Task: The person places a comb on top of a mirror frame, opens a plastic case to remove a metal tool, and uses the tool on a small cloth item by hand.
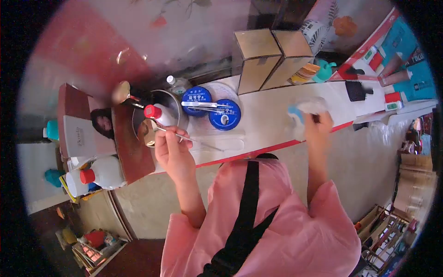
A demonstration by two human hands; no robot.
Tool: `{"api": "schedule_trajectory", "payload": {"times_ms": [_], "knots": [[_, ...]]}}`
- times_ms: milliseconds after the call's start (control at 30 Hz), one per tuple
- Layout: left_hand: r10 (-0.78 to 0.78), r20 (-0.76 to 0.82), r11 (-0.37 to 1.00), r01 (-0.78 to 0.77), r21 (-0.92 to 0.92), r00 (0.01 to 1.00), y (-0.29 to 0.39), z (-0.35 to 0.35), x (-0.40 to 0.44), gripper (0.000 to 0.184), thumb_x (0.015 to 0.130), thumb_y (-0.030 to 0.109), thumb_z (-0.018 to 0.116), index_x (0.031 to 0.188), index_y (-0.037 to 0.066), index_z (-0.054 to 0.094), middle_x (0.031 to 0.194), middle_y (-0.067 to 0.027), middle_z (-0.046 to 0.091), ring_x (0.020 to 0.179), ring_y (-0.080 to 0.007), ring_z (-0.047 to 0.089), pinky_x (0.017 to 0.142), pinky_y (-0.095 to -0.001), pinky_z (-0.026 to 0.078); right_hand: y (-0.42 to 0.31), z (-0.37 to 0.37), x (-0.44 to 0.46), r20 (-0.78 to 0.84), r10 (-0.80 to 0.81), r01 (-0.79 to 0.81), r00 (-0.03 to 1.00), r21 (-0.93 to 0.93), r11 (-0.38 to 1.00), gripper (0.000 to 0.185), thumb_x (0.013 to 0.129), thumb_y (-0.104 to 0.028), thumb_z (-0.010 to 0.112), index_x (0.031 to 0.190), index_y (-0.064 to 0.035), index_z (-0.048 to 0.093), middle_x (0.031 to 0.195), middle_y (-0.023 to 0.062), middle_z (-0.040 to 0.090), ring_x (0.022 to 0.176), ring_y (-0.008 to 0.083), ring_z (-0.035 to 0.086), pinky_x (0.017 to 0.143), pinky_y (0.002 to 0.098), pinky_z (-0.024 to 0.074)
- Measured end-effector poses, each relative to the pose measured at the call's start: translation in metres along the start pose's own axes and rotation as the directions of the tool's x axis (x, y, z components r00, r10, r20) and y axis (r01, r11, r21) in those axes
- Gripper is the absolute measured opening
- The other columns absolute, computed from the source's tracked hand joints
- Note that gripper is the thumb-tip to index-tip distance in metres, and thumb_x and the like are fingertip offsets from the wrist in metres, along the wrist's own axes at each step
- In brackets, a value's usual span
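My left hand (174,150) is closed, pinching a thin metal stick (198,141) that slants down to the right over the white counter (266,124). Beside that hand, a white bottle with a red cap (154,112) leans in a metal pot (183,117). Under the stick's end lies a clear, flat plastic piece (230,144). Over at the right, my right hand (321,125) is closed on a crumpled white and blue cloth (304,113) against the counter. Motion smears the cloth, so its exact kind is unclear.
Metal tweezers (203,105) lie across two round blue tins (224,121). Two tan boxes (260,60) stand at the back, near a teal bottle (325,70). A black brush (356,91) lies to the right. A brown-red box (134,143) stands at the left.
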State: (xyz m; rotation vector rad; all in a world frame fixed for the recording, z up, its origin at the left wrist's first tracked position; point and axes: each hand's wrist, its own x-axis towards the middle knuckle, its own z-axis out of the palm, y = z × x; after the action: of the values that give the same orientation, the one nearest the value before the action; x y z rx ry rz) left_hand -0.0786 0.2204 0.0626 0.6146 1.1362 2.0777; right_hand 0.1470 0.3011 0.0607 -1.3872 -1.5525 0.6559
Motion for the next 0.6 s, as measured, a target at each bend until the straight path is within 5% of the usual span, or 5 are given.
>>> {"api": "schedule_trajectory", "payload": {"times_ms": [67,133,300,433,600], "knots": [[0.014,-0.081,1.000,-0.013,0.012,0.997,-0.004,0.000,-0.002,0.009,0.075,0.011,0.040,0.073,0.002,0.042,0.065,-0.0066,0.045,0.056,-0.0119,0.044,0.043,-0.0194,0.035,0.016,0.010,0.006,0.155,-0.004,0.049,0.988,-0.288,0.956,0.017,0.059,-0.008,0.054,0.074,0.0003,0.051,0.072,0.0126,0.051,0.060,0.0194,0.049,0.055,0.0255,0.0388],[0.022,-0.075,1.000,-0.022,-0.005,0.997,-0.004,-0.007,-0.005,0.009,0.075,0.011,0.040,0.074,0.002,0.042,0.066,-0.0062,0.045,0.056,-0.0123,0.045,0.044,-0.0192,0.036,0.042,0.022,0.009,0.296,-0.340,0.451,0.892,-0.547,0.706,0.021,0.060,-0.011,0.055,0.077,0.0001,0.050,0.077,0.0137,0.050,0.063,0.0224,0.049,0.055,0.0258,0.0394],[-0.023,-0.158,0.997,0.034,0.064,0.987,-0.008,-0.035,-0.019,0.010,0.075,0.011,0.041,0.073,0.002,0.042,0.068,-0.0056,0.046,0.058,-0.0119,0.046,0.045,-0.0186,0.037,0.014,0.020,-0.012,0.185,-0.242,0.283,0.953,-0.250,0.926,0.019,0.061,-0.008,0.054,0.078,-0.0036,0.051,0.074,0.0101,0.050,0.062,0.0216,0.049,0.051,0.0254,0.0394],[-0.120,-0.200,0.980,0.148,0.130,0.972,-0.018,-0.038,-0.038,0.009,0.075,0.010,0.042,0.073,0.001,0.042,0.068,-0.0054,0.047,0.059,-0.0118,0.048,0.047,-0.0190,0.039,-0.023,0.046,-0.048,0.574,-0.194,0.078,0.796,0.222,0.972,0.015,0.062,-0.006,0.054,0.076,-0.0031,0.051,0.070,0.0079,0.049,0.058,0.0170,0.049,0.049,0.0239,0.0387],[-0.160,-0.208,0.983,0.176,0.060,0.965,-0.031,-0.036,-0.055,0.008,0.075,0.009,0.041,0.073,0.001,0.041,0.066,-0.0070,0.048,0.056,-0.0120,0.048,0.046,-0.0195,0.038,-0.023,0.079,-0.077,0.556,-0.415,0.279,0.720,0.315,0.907,0.017,0.059,-0.007,0.056,0.075,-0.0049,0.051,0.068,0.0063,0.048,0.058,0.0177,0.049,0.048,0.0253,0.0393]]}}
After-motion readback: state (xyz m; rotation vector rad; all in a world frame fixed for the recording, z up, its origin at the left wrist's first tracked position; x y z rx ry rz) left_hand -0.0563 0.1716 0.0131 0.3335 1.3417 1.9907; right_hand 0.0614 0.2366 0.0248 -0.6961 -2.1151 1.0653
